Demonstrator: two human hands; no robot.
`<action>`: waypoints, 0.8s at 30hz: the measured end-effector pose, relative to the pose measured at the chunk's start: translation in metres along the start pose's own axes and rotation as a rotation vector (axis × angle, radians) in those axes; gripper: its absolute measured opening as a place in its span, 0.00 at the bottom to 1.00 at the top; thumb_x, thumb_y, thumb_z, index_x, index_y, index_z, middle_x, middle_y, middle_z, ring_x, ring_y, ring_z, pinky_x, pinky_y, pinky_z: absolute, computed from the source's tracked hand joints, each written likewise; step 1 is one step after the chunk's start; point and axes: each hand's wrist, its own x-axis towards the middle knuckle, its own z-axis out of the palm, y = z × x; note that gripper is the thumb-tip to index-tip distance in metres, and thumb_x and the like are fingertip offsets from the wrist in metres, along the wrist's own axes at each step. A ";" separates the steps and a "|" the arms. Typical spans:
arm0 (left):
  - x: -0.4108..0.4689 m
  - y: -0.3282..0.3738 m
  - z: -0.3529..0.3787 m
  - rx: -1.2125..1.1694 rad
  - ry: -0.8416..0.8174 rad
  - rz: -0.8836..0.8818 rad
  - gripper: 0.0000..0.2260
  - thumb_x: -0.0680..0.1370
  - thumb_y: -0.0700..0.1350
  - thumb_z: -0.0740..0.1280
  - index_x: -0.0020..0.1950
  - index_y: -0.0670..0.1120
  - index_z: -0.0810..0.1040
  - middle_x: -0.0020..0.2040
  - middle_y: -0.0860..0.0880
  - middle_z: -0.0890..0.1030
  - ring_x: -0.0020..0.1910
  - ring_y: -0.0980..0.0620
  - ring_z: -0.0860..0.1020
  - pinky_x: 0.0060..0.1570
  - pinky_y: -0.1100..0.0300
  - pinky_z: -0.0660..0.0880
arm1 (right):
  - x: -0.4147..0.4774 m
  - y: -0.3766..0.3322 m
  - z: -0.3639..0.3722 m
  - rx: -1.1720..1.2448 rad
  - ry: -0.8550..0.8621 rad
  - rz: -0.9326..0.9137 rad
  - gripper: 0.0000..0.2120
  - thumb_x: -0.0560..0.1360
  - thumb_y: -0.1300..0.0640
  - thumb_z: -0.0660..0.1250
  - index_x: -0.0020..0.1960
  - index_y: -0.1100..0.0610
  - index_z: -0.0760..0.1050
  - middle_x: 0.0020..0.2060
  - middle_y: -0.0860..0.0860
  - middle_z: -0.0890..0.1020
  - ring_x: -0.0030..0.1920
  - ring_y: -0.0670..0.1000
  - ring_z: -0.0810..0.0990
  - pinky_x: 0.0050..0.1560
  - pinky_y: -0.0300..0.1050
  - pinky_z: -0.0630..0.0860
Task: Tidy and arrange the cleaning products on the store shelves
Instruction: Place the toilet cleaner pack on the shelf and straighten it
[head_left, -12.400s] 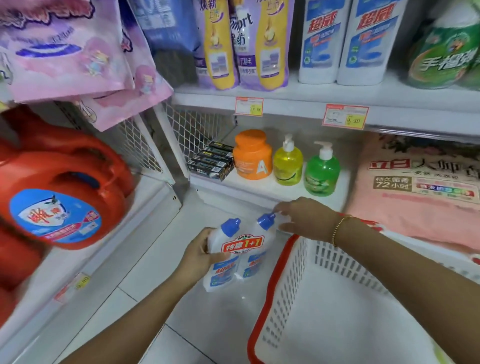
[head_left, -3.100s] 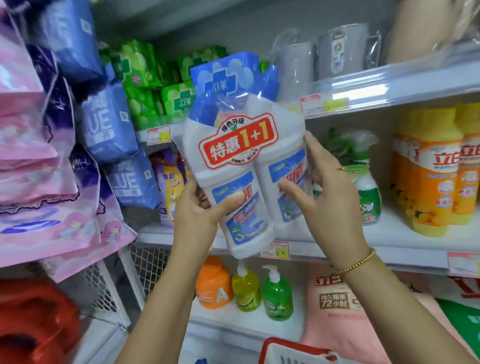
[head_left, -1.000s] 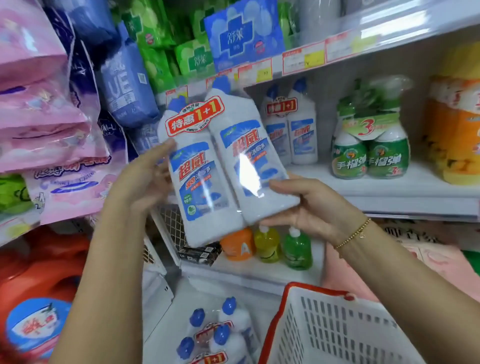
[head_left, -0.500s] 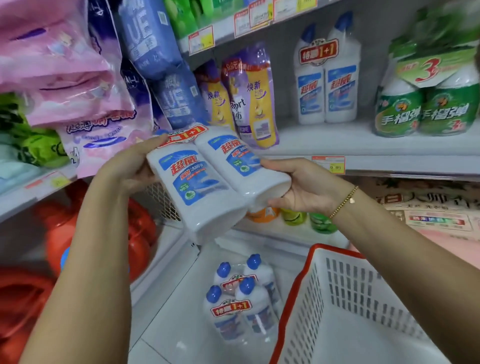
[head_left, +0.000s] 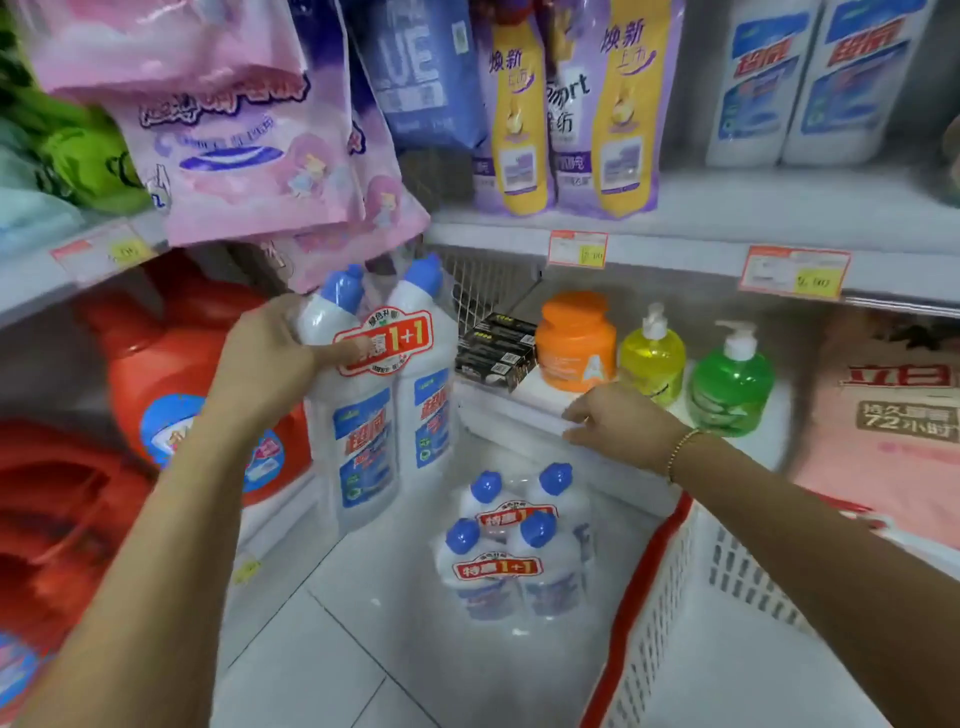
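White twin pack of bottles (head_left: 384, 410) hangs upright, long axis vertical, left hand (head_left: 270, 358) gripping its necks; two more packs (head_left: 514, 545) stand on the floor (head_left: 337, 649) below and right of it, nearer the right hand (head_left: 623, 423), loose and empty at the shelf edge (head_left: 509, 415).

The jar (head_left: 575, 340) stands on the low shelf (head_left: 501, 415). Just left of the jar lie the boxes (head_left: 496, 349). Right of it stand the first pump (head_left: 653, 358) and the second pump (head_left: 731, 382), then the sack (head_left: 893, 415). Before the jar, the right hand (head_left: 618, 421) rests on the shelf edge. Left of the jar, past the boxes, the left hand (head_left: 260, 358) holds the twin-pack (head_left: 384, 415) upright, with the jug (head_left: 171, 374) left of that. Below and before the jar, the floor packs (head_left: 498, 571) stand one behind the other on the floor (head_left: 337, 649), with the basket (head_left: 675, 597) to their right. Above the jar, the pouches (head_left: 566, 104) stand on the upper shelf (head_left: 675, 244).
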 end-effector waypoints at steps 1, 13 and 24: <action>0.000 -0.020 0.010 0.100 0.034 -0.025 0.16 0.66 0.49 0.79 0.48 0.44 0.79 0.40 0.48 0.81 0.36 0.52 0.74 0.35 0.59 0.70 | 0.000 0.001 0.009 -0.022 -0.043 0.010 0.16 0.77 0.53 0.65 0.61 0.60 0.78 0.58 0.55 0.80 0.57 0.54 0.77 0.55 0.42 0.67; -0.042 -0.150 0.106 0.002 -0.203 -0.292 0.19 0.64 0.38 0.79 0.42 0.51 0.71 0.45 0.48 0.79 0.43 0.48 0.76 0.40 0.60 0.72 | 0.007 0.020 0.049 -0.099 -0.127 -0.058 0.17 0.78 0.54 0.65 0.66 0.50 0.74 0.64 0.50 0.77 0.64 0.50 0.75 0.61 0.35 0.64; -0.057 -0.147 0.107 0.272 -0.386 -0.221 0.16 0.68 0.45 0.78 0.51 0.48 0.76 0.49 0.51 0.79 0.46 0.51 0.76 0.43 0.62 0.70 | -0.004 0.014 0.041 -0.126 -0.187 -0.113 0.22 0.77 0.53 0.66 0.70 0.51 0.70 0.63 0.50 0.78 0.61 0.49 0.75 0.58 0.37 0.65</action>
